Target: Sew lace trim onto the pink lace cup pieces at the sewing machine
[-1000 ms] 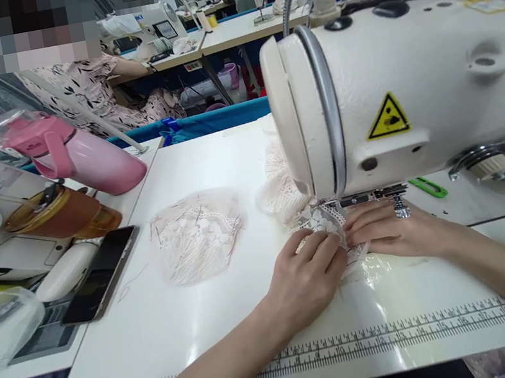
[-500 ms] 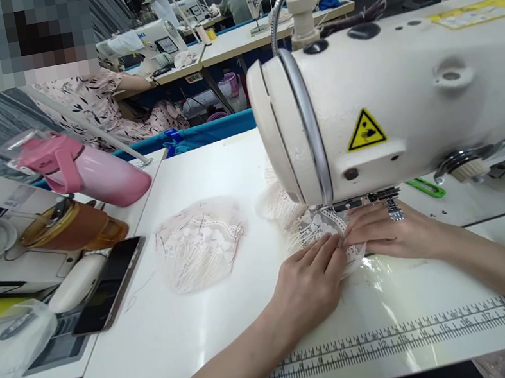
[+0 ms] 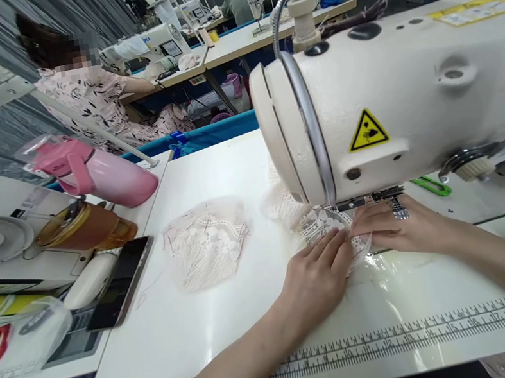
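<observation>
"So, head view: how far along?"

"Partway, by the look: lace piece [image 3: 324,220] at the sewing machine [image 3: 410,83], right of centre, back from the bench's [image 3: 132,366] near edge; second lace piece [image 3: 208,242] lying apart, nearer the left edge. Stitches done or left? Impossible to tell."

"And the grip?"

"Left hand [image 3: 318,272] laid over the lace piece, fingers together; right hand [image 3: 406,230] just beside. Pinching or merely pressing, can't tell."

"Anything to read?"

"Numerals to 18 on the ruler scale [image 3: 415,337] along the near edge; wordless yellow hand-warning triangle [image 3: 367,131]; 'KI' on a far machine [image 3: 148,40]."
</observation>
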### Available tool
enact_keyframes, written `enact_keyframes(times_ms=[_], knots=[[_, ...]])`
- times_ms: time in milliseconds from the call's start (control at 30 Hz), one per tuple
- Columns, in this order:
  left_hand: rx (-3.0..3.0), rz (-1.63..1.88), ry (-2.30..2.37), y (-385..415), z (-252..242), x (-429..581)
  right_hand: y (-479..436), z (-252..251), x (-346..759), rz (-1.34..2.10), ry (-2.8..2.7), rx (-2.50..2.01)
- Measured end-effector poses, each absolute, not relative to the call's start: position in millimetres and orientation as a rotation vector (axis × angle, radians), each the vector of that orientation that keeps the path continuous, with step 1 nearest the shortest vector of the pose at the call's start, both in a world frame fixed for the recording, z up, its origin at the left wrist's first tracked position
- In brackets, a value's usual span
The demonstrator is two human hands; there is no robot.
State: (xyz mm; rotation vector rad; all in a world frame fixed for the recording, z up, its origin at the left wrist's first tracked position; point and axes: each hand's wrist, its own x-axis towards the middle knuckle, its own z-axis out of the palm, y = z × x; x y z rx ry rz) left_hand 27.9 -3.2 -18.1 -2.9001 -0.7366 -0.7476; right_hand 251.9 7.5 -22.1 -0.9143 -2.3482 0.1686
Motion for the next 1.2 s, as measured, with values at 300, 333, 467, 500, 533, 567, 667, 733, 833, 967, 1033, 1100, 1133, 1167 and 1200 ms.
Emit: enact_keyframes(times_ms=[300,333,467,500,533,567,667,733,833,967,1033,1100,1133,1167,1200], knots=[[-2.880,-0.722,-0.821,-1.5,-18.9,22.9,6.3,-23.2,242.7,0.178,-2.328,-0.700],[-2.879,-0.706,-0.851,-1.2,-18.7,21.7,5.8,-23.2,240.2,0.155,-2.333,-0.667],[-2.873,-0.650,-0.973,1.7,-17.2,17.7,3.3,-23.7,230.7,0.008,-2.365,-0.645],[-2.870,-0.647,-0.992,2.8,-16.9,17.0,2.7,-24.6,228.8,-0.024,-2.372,-0.659],[-2.866,-0.646,-1.006,3.9,-16.6,16.5,2.0,-25.8,227.4,-0.050,-2.379,-0.681],[-2.861,-0.649,-1.012,5.0,-16.5,16.2,1.4,-27.4,226.3,-0.066,-2.384,-0.707],[-2.839,-0.669,-1.013,8.0,-16.5,16.5,-0.5,-33.2,225.0,-0.065,-2.395,-0.797],[-2.827,-0.674,-1.017,9.2,-16.7,17.3,-1.6,-36.2,225.1,-0.040,-2.406,-0.835],[-2.815,-0.656,-1.024,9.9,-17.1,18.3,-2.2,-37.5,225.6,-0.041,-2.389,-0.882],[-2.808,-0.622,-1.022,10.1,-18.5,18.4,1.2,-34.2,227.2,-0.113,-2.362,-0.877],[-2.805,-0.611,-1.027,10.3,-19.2,18.3,4.1,-32.6,228.8,-0.112,-2.361,-0.834],[-2.805,-0.595,-1.036,10.5,-19.6,18.3,6.3,-32.9,230.6,-0.093,-2.370,-0.797],[-2.807,-0.586,-1.039,10.5,-19.6,18.4,6.9,-33.8,231.5,-0.090,-2.377,-0.793],[-2.809,-0.578,-1.037,10.6,-19.5,18.6,7.1,-35.3,232.4,-0.094,-2.386,-0.800],[-2.811,-0.571,-1.028,10.7,-19.4,18.7,6.9,-37.0,233.2,-0.106,-2.391,-0.815]])
